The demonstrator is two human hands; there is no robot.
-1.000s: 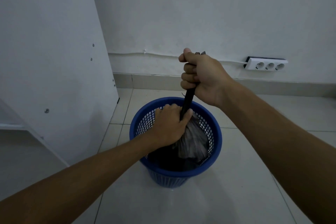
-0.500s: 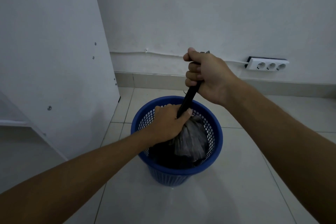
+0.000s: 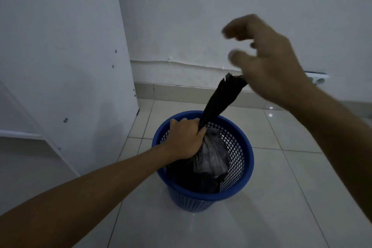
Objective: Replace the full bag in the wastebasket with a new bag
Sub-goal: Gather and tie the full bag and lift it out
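Note:
A blue mesh wastebasket point(image 3: 244, 171) stands on the tiled floor. Inside it sits a full black bag point(image 3: 211, 157) whose gathered, twisted neck sticks up and to the right above the rim. My left hand point(image 3: 186, 139) grips the bag's neck low down, just inside the basket's far-left rim. My right hand point(image 3: 267, 62) hovers blurred above and to the right of the neck's top, fingers loosely spread and holding nothing; the neck's tip lies just under its palm.
A white cabinet panel point(image 3: 66, 56) stands close on the left of the basket. A white wall with a cable and a power strip point(image 3: 318, 78) runs behind. Glossy floor tiles point(image 3: 281, 197) surround the basket.
My right hand has let go of the bag's twisted neck and lifted up and to the right with fingers spread. The left hand keeps its grip low on the neck.

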